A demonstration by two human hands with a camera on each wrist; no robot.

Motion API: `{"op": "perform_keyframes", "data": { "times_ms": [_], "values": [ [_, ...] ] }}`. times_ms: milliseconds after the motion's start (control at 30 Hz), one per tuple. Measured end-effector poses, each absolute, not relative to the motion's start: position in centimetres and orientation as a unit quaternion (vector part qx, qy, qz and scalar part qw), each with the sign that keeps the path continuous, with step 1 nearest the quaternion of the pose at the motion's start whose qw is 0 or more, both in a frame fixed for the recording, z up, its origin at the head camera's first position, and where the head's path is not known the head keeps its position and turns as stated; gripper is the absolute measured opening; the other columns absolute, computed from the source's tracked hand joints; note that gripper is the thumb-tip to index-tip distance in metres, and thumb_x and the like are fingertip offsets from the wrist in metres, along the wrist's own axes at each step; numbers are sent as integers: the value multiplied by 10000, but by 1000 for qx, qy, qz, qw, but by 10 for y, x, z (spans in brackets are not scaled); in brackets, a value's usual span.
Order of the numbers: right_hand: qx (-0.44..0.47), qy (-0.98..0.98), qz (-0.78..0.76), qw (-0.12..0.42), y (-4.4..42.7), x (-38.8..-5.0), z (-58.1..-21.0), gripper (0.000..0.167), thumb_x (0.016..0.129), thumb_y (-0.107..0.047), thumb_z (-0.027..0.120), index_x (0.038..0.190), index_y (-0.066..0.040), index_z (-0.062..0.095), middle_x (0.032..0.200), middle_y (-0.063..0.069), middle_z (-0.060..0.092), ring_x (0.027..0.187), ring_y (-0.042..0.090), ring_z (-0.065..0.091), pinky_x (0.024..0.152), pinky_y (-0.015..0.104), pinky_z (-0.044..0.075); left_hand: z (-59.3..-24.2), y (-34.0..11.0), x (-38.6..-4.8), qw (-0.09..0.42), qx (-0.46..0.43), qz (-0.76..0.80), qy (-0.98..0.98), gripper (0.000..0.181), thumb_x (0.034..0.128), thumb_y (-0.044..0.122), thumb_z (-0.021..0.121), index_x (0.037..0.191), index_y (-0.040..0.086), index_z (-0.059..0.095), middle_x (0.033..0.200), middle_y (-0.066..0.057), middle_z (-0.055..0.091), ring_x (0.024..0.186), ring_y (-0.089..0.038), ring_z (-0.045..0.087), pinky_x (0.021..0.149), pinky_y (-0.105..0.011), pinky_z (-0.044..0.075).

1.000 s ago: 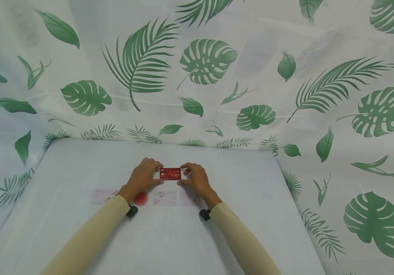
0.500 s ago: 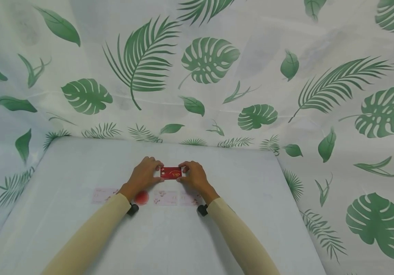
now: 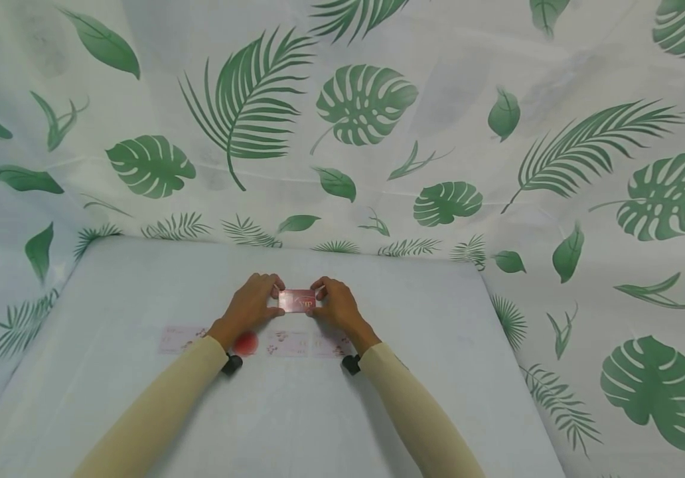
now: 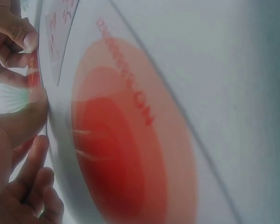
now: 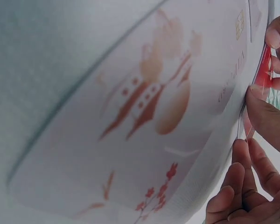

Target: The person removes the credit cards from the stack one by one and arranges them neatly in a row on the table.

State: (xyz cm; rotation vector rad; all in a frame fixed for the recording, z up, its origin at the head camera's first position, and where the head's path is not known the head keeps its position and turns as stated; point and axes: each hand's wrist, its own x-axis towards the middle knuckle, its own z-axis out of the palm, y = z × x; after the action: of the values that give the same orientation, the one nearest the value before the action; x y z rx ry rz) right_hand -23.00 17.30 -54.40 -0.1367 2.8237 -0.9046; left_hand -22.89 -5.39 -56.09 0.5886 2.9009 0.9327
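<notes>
A red card with gold "VIP" lettering [image 3: 298, 301] is held just above or on the far middle of the white table; I cannot tell which. My left hand [image 3: 253, 299] pinches its left end between thumb and fingers. At the opposite end, my right hand [image 3: 339, 305] pinches it the same way. Glare whitens the card's face in the head view. Only a red sliver of the card [image 4: 33, 70] shows in the left wrist view, partly hidden by the fingers.
Nearer than the hands lie a pale pink card [image 3: 178, 340], a card with a red circle [image 3: 245, 344] and two more pale cards, a middle one [image 3: 287, 344] and a right one [image 3: 326, 344], partly under the forearms. Leaf-printed cloth [image 3: 378, 172] walls the white table [image 3: 295, 418].
The card's red face has turned pale with glare over the last half second, as if tilted slightly. Earlier, the right hand shifted slightly left. Both hands keep their grip.
</notes>
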Motion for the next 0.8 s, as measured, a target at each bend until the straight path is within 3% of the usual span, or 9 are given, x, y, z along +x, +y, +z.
{"op": "perform_keyframes", "data": {
  "times_ms": [400,667,800],
  "values": [
    [-53,945,-312,77,174,-223,-546,531,822,-156,929,1284,-145,667,1030,29,672,983,221,579,939,414,480,-560,-52,-226,24,185,314,931,490,867,195,893,1281,118,643,1028,-32,656,995,-217,553,842,-399,513],
    [-26,948,-307,79,179,-218,-545,558,820,-182,933,1312,-188,671,1094,10,687,1062,228,584,1036,450,501,-557,-45,-222,29,182,315,931,546,851,233,905,1313,132,631,1049,-21,665,1044,-224,555,909,-424,530],
    [-31,948,-306,75,184,-216,-543,572,807,-199,945,1309,-184,673,1133,30,700,1068,231,588,1020,454,502,-553,-41,-219,28,182,314,931,565,840,233,913,1317,131,628,1059,-27,668,1053,-225,556,922,-433,532]
  ]
}}
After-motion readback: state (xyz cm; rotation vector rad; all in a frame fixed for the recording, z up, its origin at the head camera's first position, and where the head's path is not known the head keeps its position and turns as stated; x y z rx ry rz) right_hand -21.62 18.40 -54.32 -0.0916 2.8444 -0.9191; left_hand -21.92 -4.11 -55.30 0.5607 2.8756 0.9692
